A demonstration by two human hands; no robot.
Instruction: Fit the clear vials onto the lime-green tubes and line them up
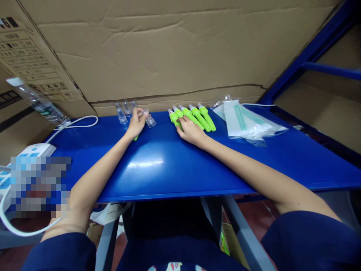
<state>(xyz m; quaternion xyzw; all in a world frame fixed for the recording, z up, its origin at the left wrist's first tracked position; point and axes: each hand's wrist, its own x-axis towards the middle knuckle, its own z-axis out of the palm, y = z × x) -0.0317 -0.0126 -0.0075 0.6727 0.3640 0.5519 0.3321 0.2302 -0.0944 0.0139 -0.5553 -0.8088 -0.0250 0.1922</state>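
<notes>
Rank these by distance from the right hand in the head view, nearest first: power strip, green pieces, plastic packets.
1. Green pieces: in a row, at the right hand.
2. Plastic packets: on the table, to that hand's right.
3. Power strip: at the far left.

1. A glossy blue desk [180, 175] spans the scene from left to right.
2. Creased tan cardboard [169, 52] rises like a wall along its far side.
3. At the far left, a cardboard panel [28, 56] carries black printing.
4. At the right, a blue metal frame [284, 73] slants upward.
5. Below the near edge, reddish floor [258, 214] shows beside grey bars [244, 229].
6. Whitish glare [145, 163] lies left of the desk's middle.
</notes>
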